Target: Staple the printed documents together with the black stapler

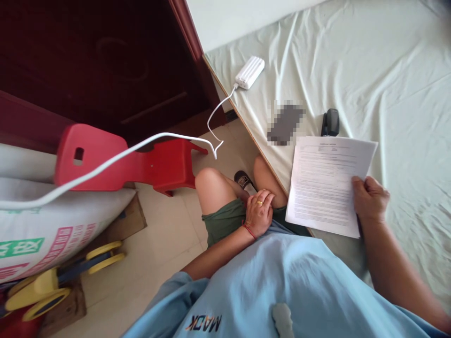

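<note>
My right hand [371,198] grips a stack of printed paper sheets [326,188] by its right edge, thumb on top and the other fingers curled at the side and under. The stack lies over the edge of a cloth-covered surface. My left hand [260,213], with a ring and a red string bracelet, rests on my thigh, its fingers laid out and holding nothing. Just beyond the top of the papers sits a black stapler [331,123], its near end close against the sheets. A dark flat object [286,124], pixelated, lies left of it.
A white power bank [250,72] lies near the surface's left edge, with a white cable [158,136] running toward me. On the floor to the left stand a red plastic chair [91,159], a printed white sack [52,225] and a yellow-wheeled toy [49,286].
</note>
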The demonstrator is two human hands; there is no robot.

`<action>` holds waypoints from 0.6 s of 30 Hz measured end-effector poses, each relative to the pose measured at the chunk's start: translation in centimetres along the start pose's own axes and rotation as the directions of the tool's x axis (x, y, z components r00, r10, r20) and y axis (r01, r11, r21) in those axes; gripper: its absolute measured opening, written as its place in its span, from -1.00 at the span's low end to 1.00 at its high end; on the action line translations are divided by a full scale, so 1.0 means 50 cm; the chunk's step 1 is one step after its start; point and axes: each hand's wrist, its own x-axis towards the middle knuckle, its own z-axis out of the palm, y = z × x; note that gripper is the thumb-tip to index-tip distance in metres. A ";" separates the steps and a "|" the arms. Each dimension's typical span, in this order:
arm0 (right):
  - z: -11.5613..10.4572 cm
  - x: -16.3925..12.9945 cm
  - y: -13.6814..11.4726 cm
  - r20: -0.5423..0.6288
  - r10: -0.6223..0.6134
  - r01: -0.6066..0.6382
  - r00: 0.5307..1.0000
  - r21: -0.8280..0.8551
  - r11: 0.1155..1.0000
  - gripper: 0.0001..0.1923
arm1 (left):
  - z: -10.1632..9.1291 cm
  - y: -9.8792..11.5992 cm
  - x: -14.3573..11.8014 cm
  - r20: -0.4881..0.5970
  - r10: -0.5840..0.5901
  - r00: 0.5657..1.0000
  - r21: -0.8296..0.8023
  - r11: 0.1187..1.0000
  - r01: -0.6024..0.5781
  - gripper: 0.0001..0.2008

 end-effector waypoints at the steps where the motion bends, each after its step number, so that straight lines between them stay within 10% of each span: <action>1: 0.000 0.000 0.001 0.003 0.000 0.000 1.000 -0.013 1.000 -0.57 | 0.006 -0.005 0.007 0.014 -0.021 1.000 0.013 1.000 0.020 -0.56; 11: -0.001 -0.004 -0.008 0.043 0.001 -0.001 0.999 -0.011 1.000 -0.59 | 0.104 -0.072 0.059 0.259 -0.249 0.933 -0.202 0.931 0.304 -0.41; 18: 0.010 0.001 -0.007 0.097 -0.042 0.034 0.994 0.079 0.996 -0.59 | 0.088 -0.055 0.059 0.457 -0.098 0.884 -0.251 0.939 0.234 -0.60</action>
